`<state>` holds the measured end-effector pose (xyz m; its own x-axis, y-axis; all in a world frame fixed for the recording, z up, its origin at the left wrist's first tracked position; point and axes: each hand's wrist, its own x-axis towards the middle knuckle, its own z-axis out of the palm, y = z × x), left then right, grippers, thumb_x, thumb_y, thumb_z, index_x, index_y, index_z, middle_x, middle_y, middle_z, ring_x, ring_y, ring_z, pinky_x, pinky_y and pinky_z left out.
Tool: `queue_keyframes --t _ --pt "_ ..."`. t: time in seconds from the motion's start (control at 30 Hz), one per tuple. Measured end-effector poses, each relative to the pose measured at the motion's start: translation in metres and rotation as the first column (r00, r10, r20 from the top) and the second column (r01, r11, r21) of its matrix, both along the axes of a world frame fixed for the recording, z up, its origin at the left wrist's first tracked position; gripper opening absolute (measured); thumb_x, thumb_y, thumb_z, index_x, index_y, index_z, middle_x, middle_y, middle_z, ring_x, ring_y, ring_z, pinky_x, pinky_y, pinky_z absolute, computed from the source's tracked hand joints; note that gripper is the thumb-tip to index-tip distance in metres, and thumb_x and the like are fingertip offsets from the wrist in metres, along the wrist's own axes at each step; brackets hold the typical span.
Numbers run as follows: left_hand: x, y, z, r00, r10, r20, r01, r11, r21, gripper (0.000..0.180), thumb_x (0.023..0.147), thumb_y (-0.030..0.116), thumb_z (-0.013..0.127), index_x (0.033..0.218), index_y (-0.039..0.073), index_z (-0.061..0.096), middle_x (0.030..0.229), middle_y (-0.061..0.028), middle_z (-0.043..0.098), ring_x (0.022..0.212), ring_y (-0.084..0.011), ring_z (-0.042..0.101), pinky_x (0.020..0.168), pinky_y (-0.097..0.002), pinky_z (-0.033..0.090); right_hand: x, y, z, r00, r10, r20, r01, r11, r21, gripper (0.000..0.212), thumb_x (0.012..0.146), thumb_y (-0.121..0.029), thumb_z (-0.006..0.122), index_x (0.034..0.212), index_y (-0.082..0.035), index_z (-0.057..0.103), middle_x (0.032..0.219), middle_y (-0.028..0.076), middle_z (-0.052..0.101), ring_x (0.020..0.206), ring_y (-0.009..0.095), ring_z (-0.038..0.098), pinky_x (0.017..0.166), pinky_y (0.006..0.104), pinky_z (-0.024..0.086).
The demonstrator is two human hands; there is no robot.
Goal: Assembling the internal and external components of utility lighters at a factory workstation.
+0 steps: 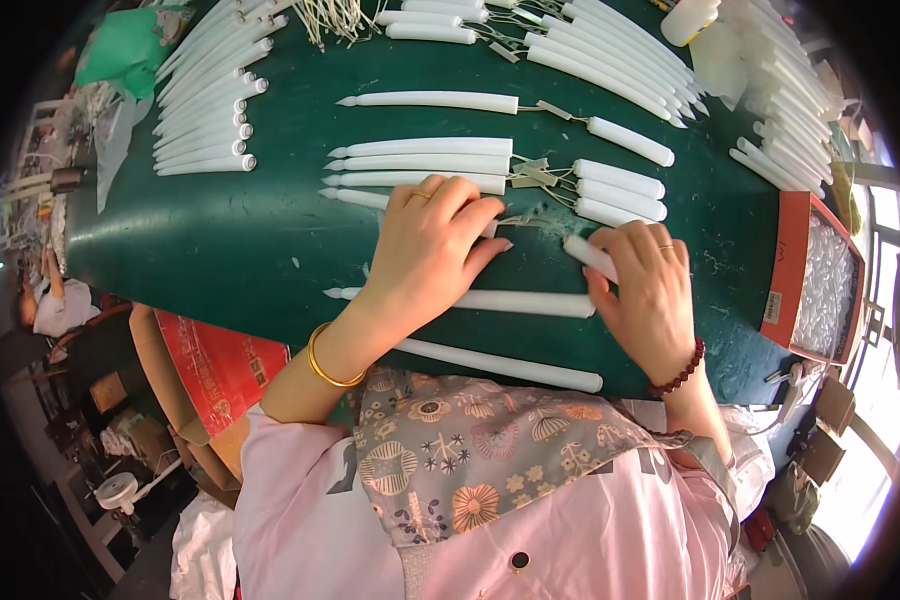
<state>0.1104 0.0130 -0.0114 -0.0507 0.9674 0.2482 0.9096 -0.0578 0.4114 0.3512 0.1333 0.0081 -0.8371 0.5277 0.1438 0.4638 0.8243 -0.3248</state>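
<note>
My left hand (430,240), with a gold bangle at its wrist, is closed around the lower end of a white LED taper candle; its pointed tip (355,198) sticks out to the left. Thin wires (525,220) run from that end toward my right hand (650,285), whose fingers pinch a short white tube (590,257). Just beyond my hands lie several wired candles (420,163) side by side, their short tubes (620,180) at the right. Nearer to me, two long white candles (530,302) rest without visible wires, one partly under my left forearm.
Rows of white candles (210,120) lie at the far left, and more (610,70) at the far side. A bundle of pale wires (340,18) sits at the back. At the right stands a red box (785,265) of clear small pieces. A cardboard box (160,370) is beside the table's left front edge.
</note>
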Motion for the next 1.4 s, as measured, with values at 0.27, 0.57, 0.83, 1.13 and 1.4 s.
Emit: queue_keyframes --t 0.27,0.57,0.83,1.13,1.4 --pt "0.011 -0.016 0.020 0.900 -0.072 0.429 0.074 0.997 0.013 0.026 0.088 0.018 0.083 0.107 0.007 0.068 0.083 -0.0067 0.068 0.069 -0.0264 0.068 0.059 -0.0368 0.050 -0.008 -0.025 0.006 1.000 -0.021 -0.009 0.017 0.950 -0.312 0.050 0.077 0.007 0.060 0.126 -0.003 0.057 0.104 0.017 0.065 0.099 0.037 0.066 0.087 0.0458 0.053" --pt "0.011 -0.013 0.014 0.948 -0.107 0.299 0.057 0.983 0.174 0.019 0.082 0.000 0.082 0.099 0.007 0.077 0.069 -0.0043 0.062 0.050 -0.0156 0.055 0.046 -0.0296 0.039 -0.022 -0.026 -0.004 0.992 0.019 -0.126 -0.075 0.886 -0.458 0.041 0.091 -0.005 0.074 0.131 -0.005 0.065 0.102 0.015 0.074 0.088 0.028 0.074 0.076 0.0358 0.058" --pt "0.011 -0.018 0.021 0.924 -0.158 0.347 0.118 0.984 0.135 0.037 0.078 0.003 0.086 0.113 0.004 0.074 0.089 -0.0072 0.066 0.070 -0.0212 0.064 0.059 -0.0323 0.050 -0.027 -0.008 -0.002 0.972 -0.212 -0.106 -0.020 0.371 -0.928 0.019 0.096 -0.011 0.076 0.110 0.001 0.070 0.087 0.002 0.069 0.076 0.006 0.060 0.067 0.0245 0.050" --pt "-0.002 -0.029 0.016 0.968 -0.217 0.124 0.206 0.973 0.102 0.044 0.080 0.012 0.084 0.123 0.012 0.074 0.089 -0.0004 0.061 0.081 -0.0213 0.063 0.071 -0.0362 0.051 -0.021 -0.006 0.006 0.995 -0.051 -0.083 -0.076 0.118 -0.990 0.012 0.091 -0.007 0.077 0.097 0.001 0.071 0.080 -0.001 0.064 0.069 0.004 0.053 0.059 0.0236 0.043" --pt "0.000 -0.030 0.014 0.943 -0.315 0.106 0.306 0.947 0.093 0.039 0.079 0.016 0.084 0.117 0.012 0.074 0.083 -0.0002 0.053 0.074 -0.0205 0.059 0.068 -0.0353 0.047 -0.018 -0.009 0.009 0.989 -0.070 -0.127 -0.110 0.213 -0.971 0.011 0.088 -0.002 0.075 0.095 0.002 0.069 0.082 0.000 0.063 0.075 0.007 0.052 0.067 0.0256 0.045"
